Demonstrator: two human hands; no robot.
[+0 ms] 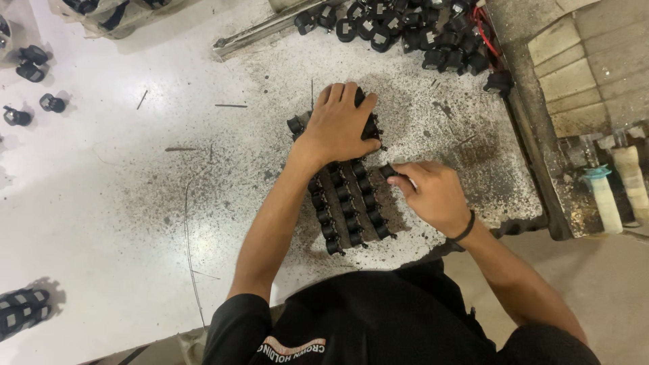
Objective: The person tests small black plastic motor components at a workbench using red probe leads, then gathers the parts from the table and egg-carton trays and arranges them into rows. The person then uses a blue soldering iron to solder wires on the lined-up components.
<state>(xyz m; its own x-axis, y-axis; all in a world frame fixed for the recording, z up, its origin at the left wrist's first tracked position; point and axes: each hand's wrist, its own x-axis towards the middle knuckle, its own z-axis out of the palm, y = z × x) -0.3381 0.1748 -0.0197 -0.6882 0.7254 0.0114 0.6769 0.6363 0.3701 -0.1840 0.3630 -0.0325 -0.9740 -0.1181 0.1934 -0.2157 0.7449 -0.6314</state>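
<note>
A white, speckled and grime-stained work surface is seen from above, with both bare hands over a block of small black plastic cylindrical parts laid in tight rows. The block lies near the middle of the surface, just in front of the person's dark shirt.

The left hand is pressed flat on the far end of the block, fingers spread and curled over its upper edge; nothing is pinched, the grip being laid open across the parts. The right hand is held beside the block's right edge, its fingers closed together on a single small black cylindrical part, which is held just beside the outermost row. A dark band is worn on the right wrist.

At the far edge of the surface a loose heap of similar black parts is piled, with red wire showing among them. A grey metal bar lies to the left of that heap. A few stray black parts are scattered at the far left. To the right, off the surface, two pale cylindrical handles are seen near a tiled wall.
</note>
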